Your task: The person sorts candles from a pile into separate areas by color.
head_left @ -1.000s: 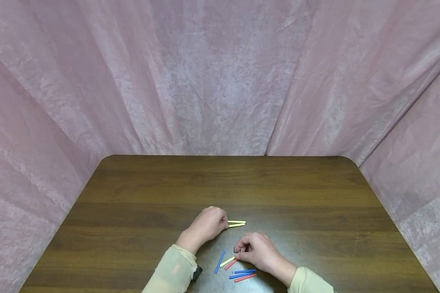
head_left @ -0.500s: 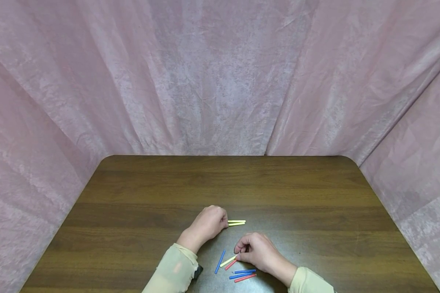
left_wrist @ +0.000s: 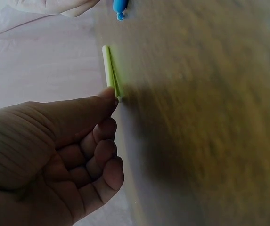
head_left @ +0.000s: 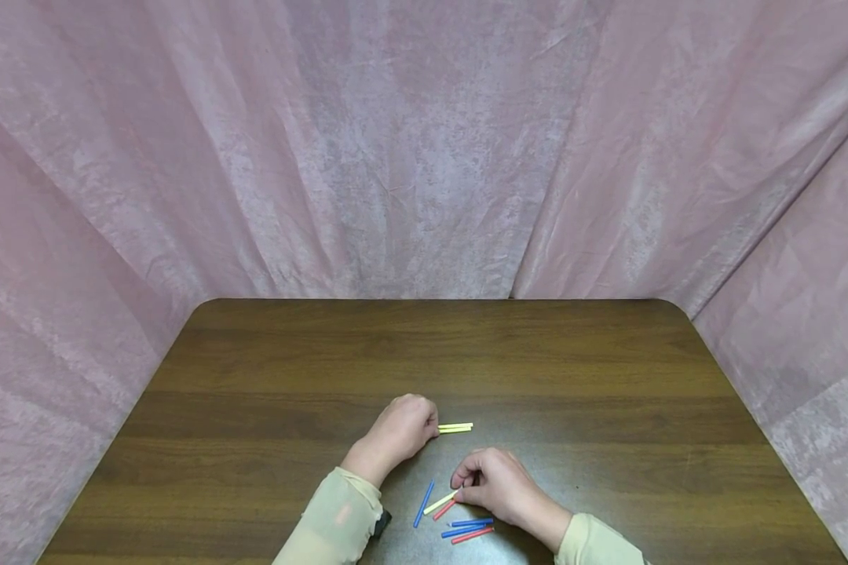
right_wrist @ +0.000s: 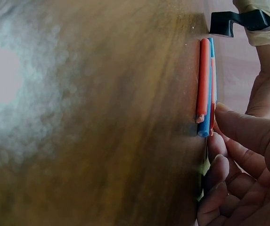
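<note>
My left hand (head_left: 404, 428) pinches one end of two thin yellow candles (head_left: 455, 428) between thumb and fingertips. They lie side by side, pointing right. The left wrist view shows the thumb pressing on the near end of this yellow pair (left_wrist: 110, 68), with the other fingers curled under. Closer to me, my right hand (head_left: 498, 482) holds the upper end of another yellow candle (head_left: 440, 504) at its thumb and fingertips. A red candle (head_left: 444, 510) lies alongside it, its upper end by the thumb. Left of these lies a blue candle (head_left: 424, 504).
Below the right hand, two blue candles (head_left: 464, 532) and a red candle (head_left: 472, 535) lie in a loose group on the brown wooden table (head_left: 424, 353). A black wrist device (head_left: 381, 524) sits at the left sleeve. Pink curtains (head_left: 424, 157) hang behind the table.
The two yellow candles at the left hand have come closer together, their gap narrowing. The left hand has shifted slightly away from me. The right hand has barely moved.
</note>
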Motion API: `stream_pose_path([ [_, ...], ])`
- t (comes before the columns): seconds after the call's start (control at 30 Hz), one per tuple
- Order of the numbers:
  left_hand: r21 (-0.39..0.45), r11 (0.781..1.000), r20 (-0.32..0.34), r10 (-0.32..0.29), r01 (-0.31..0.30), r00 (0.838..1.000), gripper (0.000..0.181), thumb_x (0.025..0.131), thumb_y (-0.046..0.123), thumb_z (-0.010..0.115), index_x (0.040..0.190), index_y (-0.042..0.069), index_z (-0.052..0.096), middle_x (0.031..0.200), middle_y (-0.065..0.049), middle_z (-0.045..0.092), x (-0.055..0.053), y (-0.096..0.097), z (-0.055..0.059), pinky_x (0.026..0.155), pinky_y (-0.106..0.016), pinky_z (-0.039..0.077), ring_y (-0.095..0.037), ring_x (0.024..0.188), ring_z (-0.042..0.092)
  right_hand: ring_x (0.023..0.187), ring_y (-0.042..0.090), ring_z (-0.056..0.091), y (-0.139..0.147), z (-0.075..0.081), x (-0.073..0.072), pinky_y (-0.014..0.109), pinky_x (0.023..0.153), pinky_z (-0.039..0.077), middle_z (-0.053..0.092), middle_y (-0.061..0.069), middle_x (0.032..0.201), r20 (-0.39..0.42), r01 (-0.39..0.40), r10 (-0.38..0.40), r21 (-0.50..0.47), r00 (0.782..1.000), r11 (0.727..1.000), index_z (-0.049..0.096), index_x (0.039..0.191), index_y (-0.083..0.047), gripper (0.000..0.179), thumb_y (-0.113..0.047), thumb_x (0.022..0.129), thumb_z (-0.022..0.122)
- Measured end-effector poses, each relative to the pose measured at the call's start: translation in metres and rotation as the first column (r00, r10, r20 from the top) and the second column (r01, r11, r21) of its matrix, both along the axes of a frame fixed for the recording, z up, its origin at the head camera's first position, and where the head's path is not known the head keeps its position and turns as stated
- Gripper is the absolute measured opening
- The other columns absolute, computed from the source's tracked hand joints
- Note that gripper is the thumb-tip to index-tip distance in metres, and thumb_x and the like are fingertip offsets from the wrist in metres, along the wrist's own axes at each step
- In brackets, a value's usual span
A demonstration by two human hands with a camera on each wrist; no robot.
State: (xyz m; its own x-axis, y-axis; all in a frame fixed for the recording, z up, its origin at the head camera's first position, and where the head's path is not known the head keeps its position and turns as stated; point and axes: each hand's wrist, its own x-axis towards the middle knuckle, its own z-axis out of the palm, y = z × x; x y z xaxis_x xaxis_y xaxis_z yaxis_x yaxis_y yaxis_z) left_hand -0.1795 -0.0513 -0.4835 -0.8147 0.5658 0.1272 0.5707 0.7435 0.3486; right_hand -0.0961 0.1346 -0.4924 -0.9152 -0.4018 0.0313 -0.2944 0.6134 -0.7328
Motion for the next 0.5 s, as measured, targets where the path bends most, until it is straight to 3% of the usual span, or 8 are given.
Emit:
stream_pose_path([
  [0.5, -0.006, 1.000, 0.018, 0.014, -0.014, 1.000, 0.022, 0.073, 0.008, 0.074, 0.060, 0.017, 0.059, 0.060, 0.011, 0.051, -0.0003, -0.0007, 0.0006, 0.054, -0.026, 0.042, -0.008, 0.057, 0.048, 0.058, -0.006, 0.044, -0.0009, 0.0006, 0.0003, 0.020, 0.058, 0.037, 0.055, -0.018, 0.065, -0.020, -0.006, 0.006, 0.019, 1.000, 1.000, 0.070, 0.073, -0.019, 0.015, -0.009, 0.069, 0.081],
])
